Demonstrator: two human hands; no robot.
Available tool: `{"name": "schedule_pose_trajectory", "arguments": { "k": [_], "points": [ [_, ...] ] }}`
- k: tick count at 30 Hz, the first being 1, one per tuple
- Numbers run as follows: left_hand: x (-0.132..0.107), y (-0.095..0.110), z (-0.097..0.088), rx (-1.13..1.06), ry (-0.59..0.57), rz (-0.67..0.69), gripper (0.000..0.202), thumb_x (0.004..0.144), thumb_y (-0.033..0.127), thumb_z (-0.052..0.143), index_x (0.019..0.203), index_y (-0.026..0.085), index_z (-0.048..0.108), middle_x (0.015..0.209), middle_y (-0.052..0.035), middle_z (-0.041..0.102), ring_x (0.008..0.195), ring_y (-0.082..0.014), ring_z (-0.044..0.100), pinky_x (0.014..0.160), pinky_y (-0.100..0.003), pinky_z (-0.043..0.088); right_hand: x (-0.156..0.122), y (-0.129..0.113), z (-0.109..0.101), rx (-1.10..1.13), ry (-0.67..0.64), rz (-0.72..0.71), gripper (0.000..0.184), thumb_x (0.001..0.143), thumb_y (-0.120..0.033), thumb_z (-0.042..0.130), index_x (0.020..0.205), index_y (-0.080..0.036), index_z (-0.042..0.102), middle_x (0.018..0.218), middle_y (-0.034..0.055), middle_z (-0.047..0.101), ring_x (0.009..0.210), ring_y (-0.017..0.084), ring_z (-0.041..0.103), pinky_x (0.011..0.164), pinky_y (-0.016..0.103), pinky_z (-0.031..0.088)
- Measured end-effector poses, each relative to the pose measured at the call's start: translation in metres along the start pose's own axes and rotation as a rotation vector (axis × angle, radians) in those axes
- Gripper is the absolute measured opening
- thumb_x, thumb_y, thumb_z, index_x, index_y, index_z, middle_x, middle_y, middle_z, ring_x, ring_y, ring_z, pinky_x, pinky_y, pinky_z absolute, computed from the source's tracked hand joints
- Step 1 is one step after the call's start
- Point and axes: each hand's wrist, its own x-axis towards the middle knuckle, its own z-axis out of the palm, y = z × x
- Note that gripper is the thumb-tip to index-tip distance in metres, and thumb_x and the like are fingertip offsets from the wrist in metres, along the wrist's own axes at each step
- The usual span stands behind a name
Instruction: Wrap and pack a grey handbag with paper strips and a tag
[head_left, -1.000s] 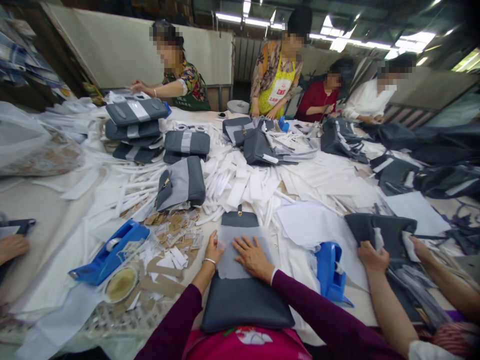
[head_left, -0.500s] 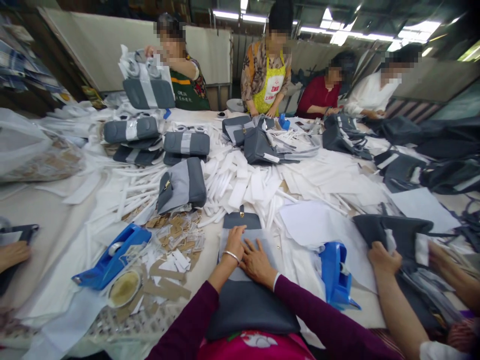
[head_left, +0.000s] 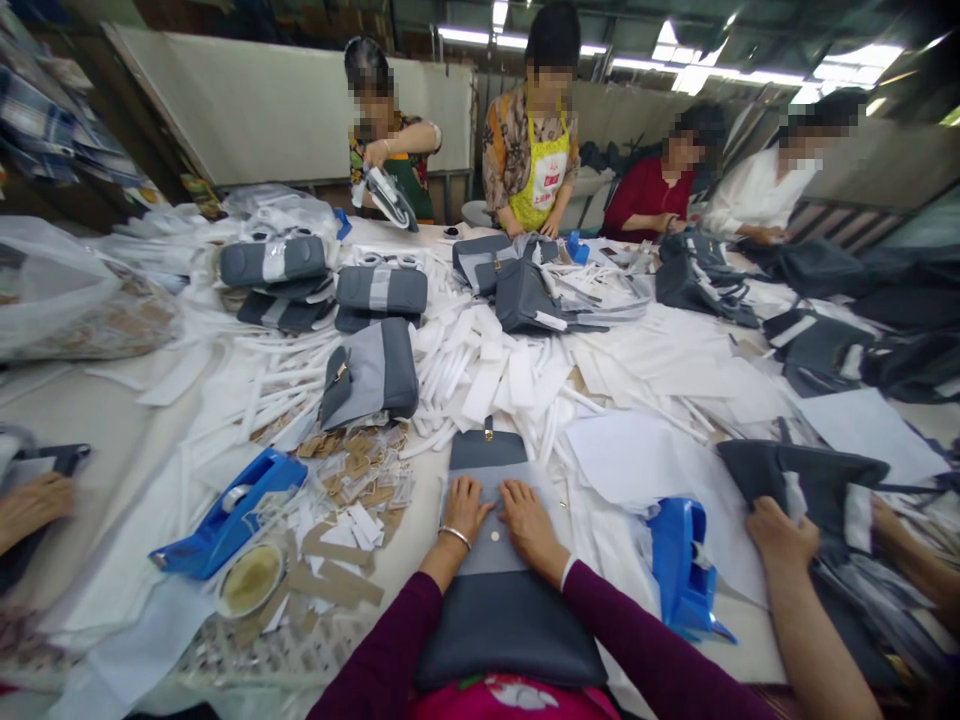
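Note:
Right in front of me a dark grey bag (head_left: 510, 625) lies flat, its near edge against my body. A translucent grey sheet (head_left: 480, 562) crosses its middle, with a small round pale spot showing below my hands. My left hand (head_left: 463, 517), a bracelet at its wrist, rests flat on the sheet with fingers stretched out. Beside it my right hand (head_left: 529, 522) also lies flat, fingers spread, a small gap between the two. Beyond my fingertips is the bag's flap (head_left: 487, 447), with a strap and gold-coloured clasp (head_left: 489, 434). Neither hand grips anything.
Blue tape dispensers stand left (head_left: 232, 510) and right (head_left: 679, 565). Brown and white tags (head_left: 360, 480) lie near a tape roll (head_left: 253, 580). White paper strips (head_left: 480, 360) and wrapped bags (head_left: 382, 288) fill the middle. A co-worker's hand (head_left: 784, 535) holds a bag at right; others work opposite.
My hands have moved apart from their crossed position and lie side by side on the sheet, uncovering the pale spot. Across the table, a co-worker has lowered and turned a wrapped bag.

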Motion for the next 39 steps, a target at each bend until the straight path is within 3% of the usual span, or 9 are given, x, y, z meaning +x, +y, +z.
{"name": "schedule_pose_trajectory", "arguments": {
  "k": [4,10,15,19,22,26,30,35,39],
  "points": [
    [-0.001,0.001,-0.002,0.087,-0.041,-0.018,0.030,0.085,0.038,0.059,0.107,0.018,0.056,0.111,-0.0086,0.053,0.105,-0.0259,0.043,0.092,-0.040,0.040,0.016,0.011,-0.022,-0.064,-0.163,-0.070,0.045,0.081,-0.040,0.066,0.118,-0.015,0.055,0.115,0.0134,0.059,0.108,0.029,0.051,0.098,0.042,0.038],
    [0.001,0.007,-0.011,0.166,-0.063,-0.059,0.034,0.085,0.041,0.056,0.108,0.016,0.058,0.110,-0.0108,0.056,0.105,-0.0285,0.046,0.091,-0.042,0.040,0.032,0.016,-0.036,-0.076,-0.281,0.010,0.056,0.074,-0.060,0.065,0.106,-0.014,0.057,0.110,0.0152,0.057,0.105,0.032,0.051,0.092,0.044,0.038],
    [0.003,-0.002,0.000,0.252,-0.135,-0.098,0.044,0.087,0.038,0.052,0.121,0.011,0.057,0.130,-0.0163,0.052,0.121,-0.0336,0.042,0.099,-0.044,0.035,0.034,0.017,-0.028,0.002,-0.319,0.081,0.069,0.064,-0.067,0.069,0.105,-0.013,0.056,0.110,0.0162,0.058,0.106,0.035,0.052,0.093,0.050,0.037],
    [0.010,-0.011,0.016,0.302,-0.129,-0.112,0.044,0.087,0.037,0.049,0.123,0.013,0.058,0.131,-0.0162,0.053,0.123,-0.0331,0.044,0.101,-0.044,0.034,0.039,0.026,-0.015,0.027,-0.319,0.120,0.079,0.053,-0.070,0.075,0.105,-0.014,0.056,0.114,0.0184,0.057,0.109,0.037,0.051,0.097,0.055,0.034],
    [0.011,-0.011,0.018,0.321,-0.101,-0.122,0.044,0.087,0.035,0.050,0.124,0.015,0.058,0.132,-0.0163,0.053,0.123,-0.0333,0.044,0.101,-0.045,0.033,0.041,0.031,-0.008,0.025,-0.294,0.119,0.082,0.049,-0.073,0.075,0.102,-0.013,0.058,0.112,0.0187,0.057,0.109,0.038,0.050,0.097,0.056,0.033],
    [0.003,0.000,-0.002,0.297,-0.044,-0.090,0.042,0.086,0.035,0.053,0.122,0.013,0.058,0.129,-0.0156,0.055,0.120,-0.0317,0.046,0.101,-0.045,0.033,0.032,0.028,-0.016,0.000,-0.226,0.062,0.076,0.057,-0.077,0.067,0.102,-0.015,0.058,0.113,0.0156,0.055,0.108,0.035,0.049,0.094,0.051,0.036],
    [-0.002,0.014,-0.026,0.238,-0.063,-0.034,0.034,0.088,0.042,0.051,0.108,0.016,0.060,0.111,-0.0105,0.062,0.106,-0.0272,0.050,0.095,-0.042,0.036,0.024,0.024,-0.034,-0.014,-0.193,0.010,0.064,0.071,-0.074,0.057,0.100,-0.016,0.056,0.109,0.0138,0.056,0.105,0.030,0.049,0.091,0.046,0.035],
    [-0.004,0.012,-0.024,0.263,-0.042,-0.025,0.035,0.089,0.049,0.049,0.100,0.017,0.058,0.103,-0.0091,0.059,0.099,-0.0258,0.049,0.088,-0.039,0.036,0.020,0.026,-0.038,0.054,-0.208,-0.007,0.053,0.078,-0.067,0.055,0.100,-0.018,0.053,0.095,0.0081,0.062,0.096,0.027,0.055,0.087,0.043,0.035],
    [-0.006,0.010,-0.021,0.259,-0.051,-0.034,0.033,0.091,0.047,0.044,0.099,0.018,0.057,0.102,-0.0082,0.059,0.100,-0.0261,0.047,0.087,-0.040,0.035,0.015,0.025,-0.039,0.136,-0.203,0.022,0.053,0.080,-0.063,0.057,0.107,-0.019,0.051,0.098,0.0081,0.063,0.094,0.026,0.058,0.084,0.038,0.038]
  ]
}}
